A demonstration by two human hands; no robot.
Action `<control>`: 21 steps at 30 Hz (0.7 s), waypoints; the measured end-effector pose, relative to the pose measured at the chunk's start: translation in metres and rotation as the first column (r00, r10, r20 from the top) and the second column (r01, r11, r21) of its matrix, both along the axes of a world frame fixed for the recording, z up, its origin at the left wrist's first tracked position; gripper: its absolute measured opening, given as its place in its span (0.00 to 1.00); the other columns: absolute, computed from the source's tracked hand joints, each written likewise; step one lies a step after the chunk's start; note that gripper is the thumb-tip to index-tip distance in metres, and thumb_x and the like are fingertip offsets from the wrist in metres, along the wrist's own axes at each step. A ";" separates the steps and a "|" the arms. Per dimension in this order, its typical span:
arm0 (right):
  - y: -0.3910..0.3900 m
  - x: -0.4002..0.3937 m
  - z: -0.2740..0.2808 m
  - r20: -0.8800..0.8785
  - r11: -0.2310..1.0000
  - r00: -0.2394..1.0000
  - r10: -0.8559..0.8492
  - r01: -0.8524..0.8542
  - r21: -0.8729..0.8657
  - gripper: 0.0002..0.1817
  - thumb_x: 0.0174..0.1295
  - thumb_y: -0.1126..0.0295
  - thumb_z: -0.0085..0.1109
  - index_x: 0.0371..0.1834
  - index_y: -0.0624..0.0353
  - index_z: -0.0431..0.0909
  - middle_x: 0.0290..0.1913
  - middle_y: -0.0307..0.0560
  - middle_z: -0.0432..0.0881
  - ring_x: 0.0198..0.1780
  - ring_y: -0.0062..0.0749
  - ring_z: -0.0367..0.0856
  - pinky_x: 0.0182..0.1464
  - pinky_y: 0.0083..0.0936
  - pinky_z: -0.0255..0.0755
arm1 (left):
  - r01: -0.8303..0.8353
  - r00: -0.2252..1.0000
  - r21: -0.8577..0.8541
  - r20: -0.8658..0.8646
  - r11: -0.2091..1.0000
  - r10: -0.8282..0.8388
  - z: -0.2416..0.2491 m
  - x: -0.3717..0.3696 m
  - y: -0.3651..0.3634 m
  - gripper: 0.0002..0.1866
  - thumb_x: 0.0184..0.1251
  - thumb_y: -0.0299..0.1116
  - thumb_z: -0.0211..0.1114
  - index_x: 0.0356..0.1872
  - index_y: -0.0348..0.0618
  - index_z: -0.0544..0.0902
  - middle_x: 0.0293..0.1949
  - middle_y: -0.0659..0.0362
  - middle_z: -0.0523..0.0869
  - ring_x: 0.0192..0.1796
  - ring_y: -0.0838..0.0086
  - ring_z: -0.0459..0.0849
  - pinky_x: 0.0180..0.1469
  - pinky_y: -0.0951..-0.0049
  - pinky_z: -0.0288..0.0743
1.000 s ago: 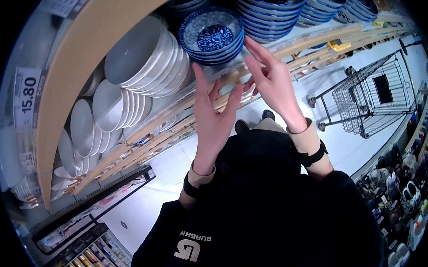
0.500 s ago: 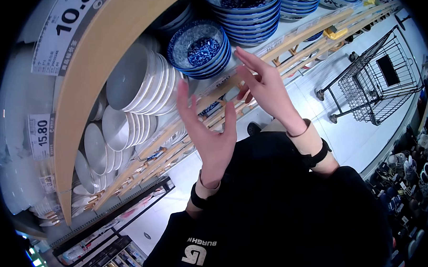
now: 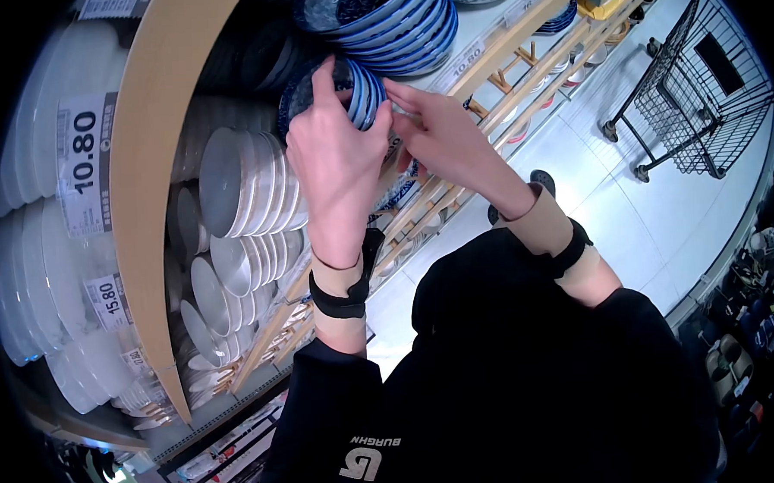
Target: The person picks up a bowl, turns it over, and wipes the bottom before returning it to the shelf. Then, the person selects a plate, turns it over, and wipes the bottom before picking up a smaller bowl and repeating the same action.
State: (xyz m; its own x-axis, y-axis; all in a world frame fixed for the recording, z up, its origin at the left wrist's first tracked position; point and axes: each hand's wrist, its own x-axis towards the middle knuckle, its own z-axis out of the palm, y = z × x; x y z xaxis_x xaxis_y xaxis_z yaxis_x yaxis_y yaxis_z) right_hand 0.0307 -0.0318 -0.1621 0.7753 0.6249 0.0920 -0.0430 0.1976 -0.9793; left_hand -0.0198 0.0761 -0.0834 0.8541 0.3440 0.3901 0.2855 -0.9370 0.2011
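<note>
A small stack of blue-and-white patterned bowls stands tilted on the shelf. My left hand is closed around it, with the index finger reaching over the upper rim and the thumb along the near side. From the right, my right hand has its fingertips pressed at the edges of these bowls, the other fingers curled below. Behind them rises a taller stack of larger blue-and-white bowls. White bowls in a nested row lie just left of my left wrist.
A curved wooden shelf edge with price tags runs down the left. More slatted shelves extend to the upper right. A black wire shopping cart stands on the white tiled floor. Shoes fill a display at lower right.
Both hands, spread apart in front of the shelf before, have moved up to the small bowl stack and closed on it. The view has shifted, bringing the stack lower left of the larger bowls.
</note>
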 end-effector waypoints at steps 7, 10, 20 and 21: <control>0.006 0.007 -0.001 0.070 0.984 0.995 0.069 -0.056 -0.171 0.28 0.72 0.73 0.49 0.76 0.60 0.62 0.30 0.48 0.84 0.23 0.25 0.84 0.26 0.22 0.78 | -0.031 0.999 0.057 -0.030 0.998 0.032 -0.002 0.002 -0.001 0.39 0.52 0.35 0.77 0.67 0.37 0.74 0.32 0.46 0.89 0.35 0.49 0.89 0.42 0.58 0.82; 0.008 0.005 -0.002 0.065 0.990 0.996 0.061 -0.052 -0.134 0.27 0.70 0.72 0.50 0.73 0.64 0.64 0.27 0.51 0.83 0.21 0.30 0.84 0.29 0.27 0.78 | -0.047 0.998 0.025 -0.041 0.999 0.048 -0.001 0.003 0.000 0.41 0.51 0.36 0.78 0.68 0.38 0.72 0.31 0.46 0.89 0.34 0.50 0.89 0.41 0.57 0.82; -0.023 0.009 0.048 0.649 0.957 0.751 -0.123 0.264 -0.124 0.13 0.63 0.77 0.60 0.50 0.59 0.81 0.27 0.51 0.84 0.24 0.42 0.84 0.29 0.29 0.76 | 0.155 0.819 -0.038 0.564 0.987 -0.106 -0.027 -0.038 -0.012 0.30 0.54 0.25 0.76 0.60 0.37 0.76 0.48 0.49 0.87 0.47 0.59 0.87 0.49 0.67 0.80; -0.021 0.015 0.053 0.725 0.973 0.678 -0.118 0.225 -0.052 0.12 0.62 0.78 0.60 0.49 0.60 0.82 0.29 0.51 0.85 0.25 0.43 0.84 0.30 0.29 0.77 | 0.158 0.806 -0.104 0.589 0.982 -0.067 -0.035 -0.048 -0.016 0.30 0.55 0.24 0.75 0.60 0.37 0.76 0.51 0.49 0.86 0.50 0.59 0.86 0.49 0.67 0.80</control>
State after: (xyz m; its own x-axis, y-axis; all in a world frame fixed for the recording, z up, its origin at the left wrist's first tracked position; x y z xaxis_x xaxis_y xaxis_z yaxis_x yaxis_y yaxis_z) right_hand 0.0457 -0.0530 -0.1095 0.6019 0.5349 0.5929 0.7005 0.0028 -0.7136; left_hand -0.0682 0.0597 -0.1181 0.5199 0.3494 0.7795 -0.0331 -0.9036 0.4271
